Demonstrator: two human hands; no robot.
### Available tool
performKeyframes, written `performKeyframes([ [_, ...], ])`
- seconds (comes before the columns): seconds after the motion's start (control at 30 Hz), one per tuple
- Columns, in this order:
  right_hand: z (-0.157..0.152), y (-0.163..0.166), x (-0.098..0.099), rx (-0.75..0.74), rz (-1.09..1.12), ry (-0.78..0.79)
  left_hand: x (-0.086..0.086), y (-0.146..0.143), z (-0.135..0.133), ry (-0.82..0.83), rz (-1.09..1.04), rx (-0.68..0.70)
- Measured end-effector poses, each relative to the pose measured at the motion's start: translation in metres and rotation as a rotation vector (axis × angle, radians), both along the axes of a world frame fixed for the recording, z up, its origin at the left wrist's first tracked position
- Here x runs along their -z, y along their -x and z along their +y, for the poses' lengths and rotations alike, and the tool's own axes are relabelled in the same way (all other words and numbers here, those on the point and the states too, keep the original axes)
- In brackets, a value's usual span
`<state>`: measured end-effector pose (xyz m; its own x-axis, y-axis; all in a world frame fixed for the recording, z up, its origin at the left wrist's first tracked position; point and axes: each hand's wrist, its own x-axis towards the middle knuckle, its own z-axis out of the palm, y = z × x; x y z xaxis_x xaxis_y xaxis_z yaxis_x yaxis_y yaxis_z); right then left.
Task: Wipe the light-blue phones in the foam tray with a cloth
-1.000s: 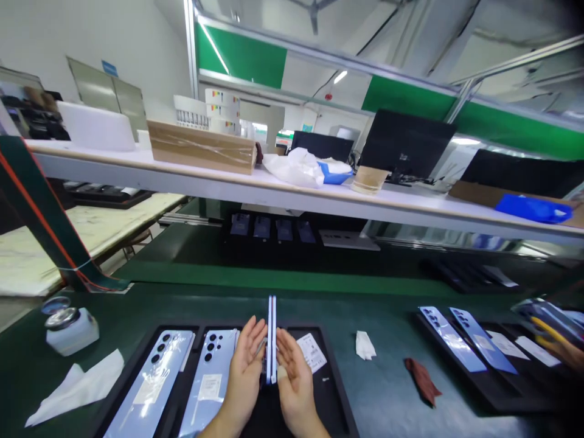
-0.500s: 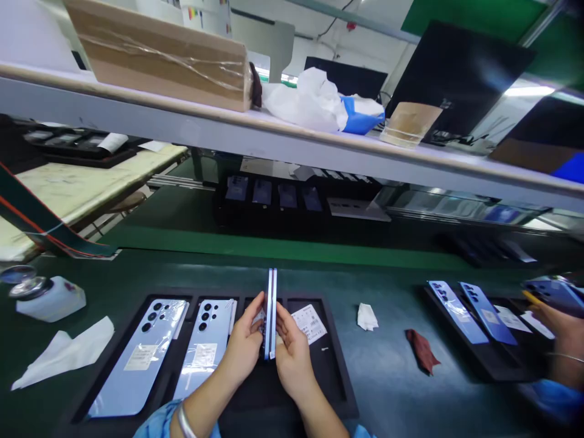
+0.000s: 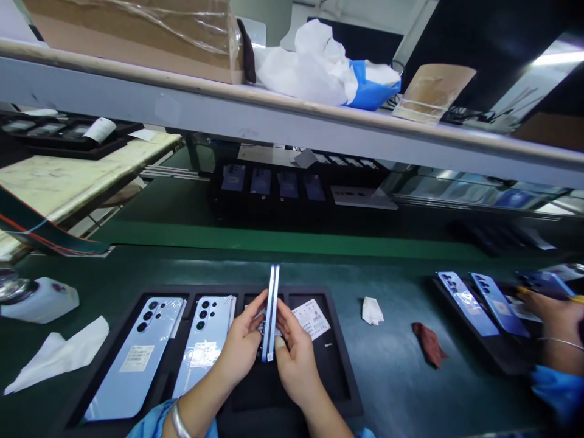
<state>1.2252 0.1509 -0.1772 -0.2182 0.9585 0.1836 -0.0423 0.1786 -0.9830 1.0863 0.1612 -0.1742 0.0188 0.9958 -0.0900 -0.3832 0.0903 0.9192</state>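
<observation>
Head view: at lower centre, left hand (image 3: 241, 344) and right hand (image 3: 294, 356) grasped paired phones (image 3: 274, 312) edge-on between their fingers, long axes up-frame.

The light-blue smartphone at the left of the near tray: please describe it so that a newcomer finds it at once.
On the green work surface, find the black tray below the person's left hand. Its leftmost compartment holds a light-blue smartphone, back up, with a white label below the cameras. The left forearm overlaps the similar phone beside it, not this one.
</observation>
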Motion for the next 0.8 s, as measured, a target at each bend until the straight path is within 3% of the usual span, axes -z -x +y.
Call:
performKeyframes([
  [0.53,0.001,0.003,0.008,0.02,0.032,-0.008,0.008,0.0,0.001,-0.013,-0.022,0.001],
  [0.8,0.009,0.005,0.008,0.024,0.089,-0.003,0.02,-0.002,0.006,0.0,-0.042,-0.023],
])
